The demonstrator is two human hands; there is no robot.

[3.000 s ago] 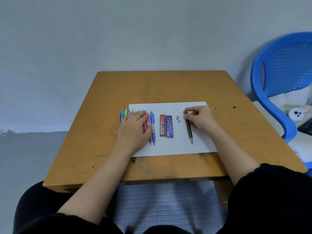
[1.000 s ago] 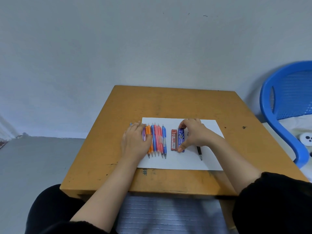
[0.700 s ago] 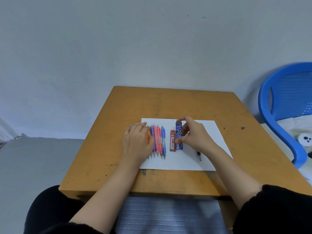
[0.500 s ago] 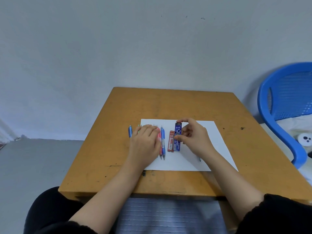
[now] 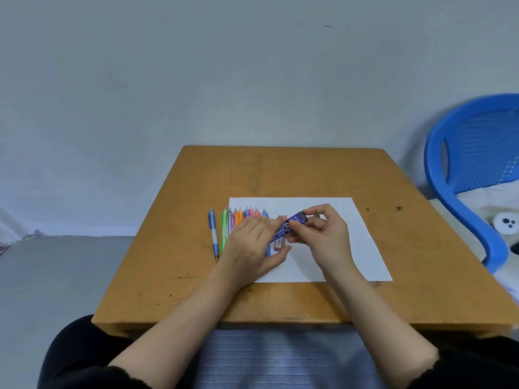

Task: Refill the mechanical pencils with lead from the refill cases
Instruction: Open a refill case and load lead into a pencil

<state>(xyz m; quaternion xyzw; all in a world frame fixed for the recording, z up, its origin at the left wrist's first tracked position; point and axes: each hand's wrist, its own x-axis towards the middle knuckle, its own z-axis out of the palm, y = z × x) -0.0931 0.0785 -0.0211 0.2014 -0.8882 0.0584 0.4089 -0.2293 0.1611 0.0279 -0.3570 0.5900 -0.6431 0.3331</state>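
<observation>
My right hand pinches a blue lead refill case by its dark cap end and holds it tilted above the white paper. My left hand lies over the row of pencils with fairly straight fingers, its fingertips touching the case's lower end. A red refill case lies on the paper just beneath. Several coloured mechanical pencils lie side by side at the paper's left edge. A green pencil and a blue pencil lie left of them on the table. The black pencil is hidden.
The wooden table stands against a grey wall. A blue plastic chair stands to the right, with white things on its seat. My lap is at the table's near edge.
My right hand has lifted the blue case off the paper and tilted it. My left hand has slid right from the pencils until its fingertips touch the case.
</observation>
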